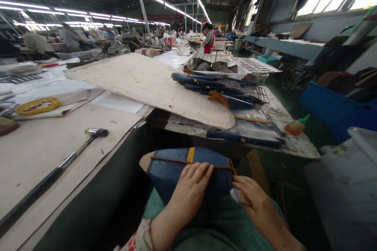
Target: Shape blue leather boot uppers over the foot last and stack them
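A dark blue leather-like piece [167, 164] lies over a board with a pale rounded end [145, 160], above my green-covered lap. A thin brown strip [171, 160] runs along it, crossed by a short yellow-tan band [191, 154]. My left hand [190, 184] rests on the blue piece, fingers stretched out and fingertips at the brown strip. At the piece's right edge, my right hand [255, 196] has its fingers closed around a small object with a whitish end [235, 195] and a tan shaft; its kind is unclear. Part of the blue piece is hidden under my left hand.
A hammer [79, 149] lies on the left table. A large pale board [141, 82] spans ahead, beside stacked blue pieces [212, 84]. A green-tipped bottle [296, 126] stands right, near blue bins [330, 106]. A co-worker [208, 39] is farther back.
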Available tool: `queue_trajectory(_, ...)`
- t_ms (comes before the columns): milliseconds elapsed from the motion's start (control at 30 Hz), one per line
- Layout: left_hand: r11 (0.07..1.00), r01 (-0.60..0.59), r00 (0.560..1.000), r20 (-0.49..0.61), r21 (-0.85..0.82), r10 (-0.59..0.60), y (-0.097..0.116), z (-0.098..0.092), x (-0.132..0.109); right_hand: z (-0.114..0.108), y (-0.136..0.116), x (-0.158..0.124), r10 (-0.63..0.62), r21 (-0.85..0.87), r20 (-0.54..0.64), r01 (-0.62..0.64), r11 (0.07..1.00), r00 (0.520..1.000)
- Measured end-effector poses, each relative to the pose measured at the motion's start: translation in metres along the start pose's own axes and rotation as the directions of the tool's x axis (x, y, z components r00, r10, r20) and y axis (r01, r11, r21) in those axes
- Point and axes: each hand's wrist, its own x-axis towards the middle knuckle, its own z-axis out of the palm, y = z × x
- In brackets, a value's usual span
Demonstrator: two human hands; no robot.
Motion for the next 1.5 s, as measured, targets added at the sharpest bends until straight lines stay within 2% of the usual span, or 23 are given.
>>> queue_trajectory(133, 0.999, -0.047, 0.999, -0.028, 0.013, 0.047, -0.001, 0.003, -0.007, 0.0, -0.001, -0.001, -0.01, -0.025, -0.009, 0.009, 1.0, 1.0)
queue_trajectory(333, 0.998, 0.05, 0.998, 0.024, -0.026, -0.05, 0.011, 0.002, 0.006, 0.005, 0.001, -0.015, -0.087, -0.101, 0.009, 0.088, 0.991, 0.996)
queue_trajectory(533, 0.999, -0.037, 0.995, 0.097, -0.037, 0.04, 0.027, 0.015, 0.024, 0.005, -0.001, -0.018, -0.078, -0.062, 0.028, 0.079, 0.995, 0.997)
queue_trajectory(633, 0.996, -0.079, 0.989, 0.121, -0.044, 0.084, 0.033, 0.019, 0.03, 0.002, -0.001, -0.016, -0.042, 0.02, 0.021, 0.041, 0.999, 0.999)
queue_trajectory(767, 0.995, -0.088, 0.984, 0.153, -0.037, 0.092, 0.036, 0.017, 0.039, -0.007, 0.004, -0.009, 0.081, 0.102, -0.047, -0.076, 0.992, 0.996)
queue_trajectory(867, 0.996, -0.091, 0.98, 0.173, -0.022, 0.094, 0.036, 0.013, 0.045, -0.012, 0.008, 0.003, 0.164, 0.016, -0.079, -0.164, 0.986, 0.983)
queue_trajectory(933, 0.995, -0.09, 0.978, 0.187, -0.036, 0.096, 0.035, 0.01, 0.047, -0.015, 0.007, 0.013, 0.173, -0.072, -0.084, -0.179, 0.981, 0.981)
queue_trajectory(1067, 0.993, -0.051, 0.984, 0.162, -0.102, 0.067, 0.031, 0.006, 0.042, -0.018, -0.002, 0.026, 0.084, -0.145, -0.034, -0.088, 0.986, 0.996)
queue_trajectory(1233, 0.992, 0.0, 0.993, 0.115, -0.126, 0.015, 0.02, 0.005, 0.027, -0.021, -0.01, 0.024, -0.02, -0.155, 0.002, 0.02, 0.988, 1.0)
queue_trajectory(1500, 0.995, 0.042, 0.996, 0.083, -0.093, -0.034, 0.001, -0.002, 0.013, 0.003, -0.029, 0.037, -0.103, -0.129, 0.027, 0.105, 0.986, 0.994)
